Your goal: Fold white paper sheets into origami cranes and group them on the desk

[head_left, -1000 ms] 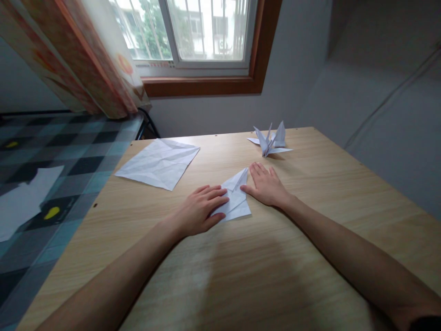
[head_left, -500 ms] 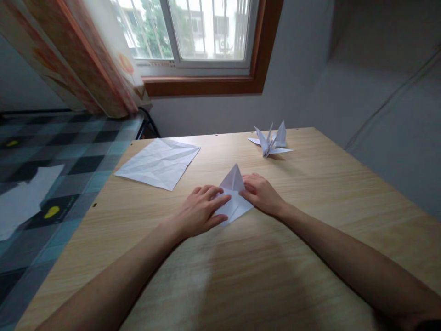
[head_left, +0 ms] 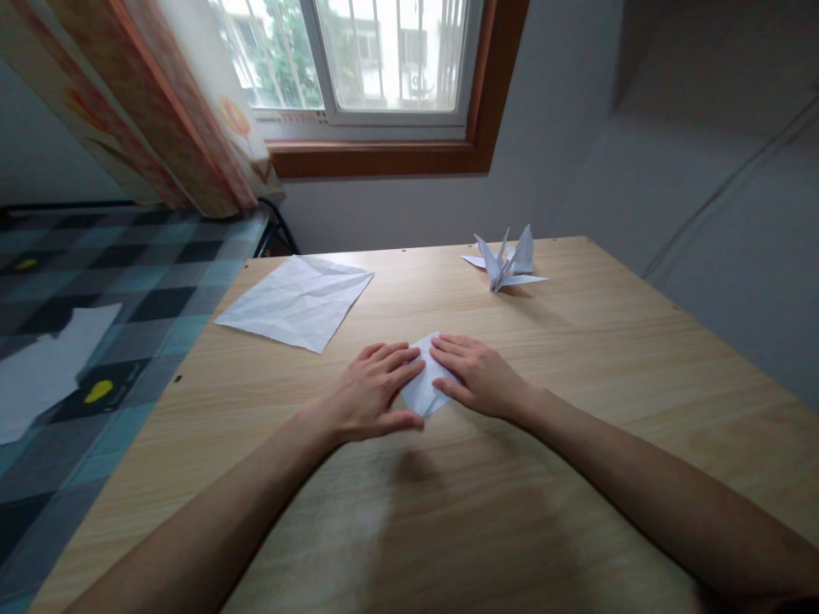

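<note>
A small folded sheet of white paper (head_left: 425, 385) lies flat on the wooden table in front of me, one corner pointing away and one toward me. My left hand (head_left: 377, 388) rests on its left side, fingers stretched out and the thumb by the near corner. From the other side, my right hand (head_left: 477, 373) lies flat with its fingers on the paper's right part. Both hands cover the paper's side corners, and the space between them shows its middle.
A creased square sheet (head_left: 298, 300) lies at the table's far left. Folded paper cranes (head_left: 502, 264) stand at the back right. Left of the wooden table (head_left: 614, 341), torn white paper (head_left: 55, 367) lies on a checked cloth (head_left: 159, 311). A window (head_left: 390, 60) is behind.
The raised flap of the folded paper has come down flat. My right hand has moved left onto the paper, its fingers now stretched over it; my left hand stays nearly in place.
</note>
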Tool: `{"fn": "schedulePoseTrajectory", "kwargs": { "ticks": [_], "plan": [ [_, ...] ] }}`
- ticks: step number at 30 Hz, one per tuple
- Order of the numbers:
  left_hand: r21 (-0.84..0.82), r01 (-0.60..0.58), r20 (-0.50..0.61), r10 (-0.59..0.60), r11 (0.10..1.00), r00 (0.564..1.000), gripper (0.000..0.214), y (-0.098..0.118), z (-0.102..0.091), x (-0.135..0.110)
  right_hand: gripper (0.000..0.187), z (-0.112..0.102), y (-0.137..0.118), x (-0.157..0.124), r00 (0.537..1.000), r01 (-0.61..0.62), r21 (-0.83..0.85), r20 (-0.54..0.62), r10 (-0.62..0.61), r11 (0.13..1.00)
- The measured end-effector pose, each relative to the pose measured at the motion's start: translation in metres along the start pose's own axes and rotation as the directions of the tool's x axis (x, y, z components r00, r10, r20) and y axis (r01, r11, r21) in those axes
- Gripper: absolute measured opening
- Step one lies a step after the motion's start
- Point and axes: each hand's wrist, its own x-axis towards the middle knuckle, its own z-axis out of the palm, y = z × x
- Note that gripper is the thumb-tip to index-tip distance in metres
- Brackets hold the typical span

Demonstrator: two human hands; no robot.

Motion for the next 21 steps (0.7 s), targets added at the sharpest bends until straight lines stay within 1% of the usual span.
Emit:
{"fn": "schedulePoseTrajectory", "kwargs": {
  "ticks": [3, 5, 7, 11, 14, 16, 18, 19, 21],
  "plan": [
    [0.039, 0.036, -0.003, -0.036, 0.999, 0.999, 0.063, 0.004, 0.0, 0.0, 0.056, 0.002, -0.007, 0.0, 0.995, -0.068, -0.071, 0.065, 0.072, 0.995],
    [0.061, 0.054, -0.007, -0.053, 0.997, 0.999, 0.061, 0.006, 0.0, 0.0, 0.062, 0.003, -0.008, 0.0, 0.987, -0.116, -0.095, 0.1, 0.126, 0.989],
    [0.071, 0.061, -0.004, -0.06, 0.996, 0.998, 0.064, 0.007, -0.001, 0.0, 0.063, 0.003, -0.005, 0.001, 0.975, -0.179, -0.122, 0.113, 0.193, 0.976],
    [0.078, 0.064, -0.002, -0.064, 0.995, 0.998, 0.071, 0.006, -0.001, 0.0, 0.053, 0.003, 0.007, 0.003, 0.937, -0.323, -0.19, 0.07, 0.341, 0.927],
    [0.074, 0.059, -0.01, -0.059, 0.996, 0.998, 0.07, 0.006, 0.0, 0.0, 0.046, 0.002, 0.014, 0.003, 0.923, -0.381, -0.179, -0.008, 0.386, 0.907],
    [0.076, 0.053, -0.012, -0.052, 0.996, 0.999, 0.068, 0.006, -0.001, 0.001, 0.043, 0.001, 0.015, 0.003, 0.931, -0.365, -0.098, -0.064, 0.361, 0.926],
    [0.081, 0.045, -0.016, -0.044, 0.996, 0.999, 0.067, 0.006, -0.001, 0.001, 0.041, 0.001, 0.013, 0.002, 0.939, -0.314, 0.057, -0.127, 0.319, 0.948],
    [0.083, 0.04, -0.019, -0.038, 0.996, 0.999, 0.067, 0.006, -0.002, 0.001, 0.041, 0.001, 0.011, 0.002, 0.937, -0.286, 0.151, -0.162, 0.309, 0.946],
    [0.087, 0.033, -0.022, -0.031, 0.996, 0.999, 0.067, 0.007, -0.003, 0.001, 0.042, 0.003, 0.008, 0.003, 0.921, -0.245, 0.337, -0.213, 0.327, 0.909]
  ]
}}
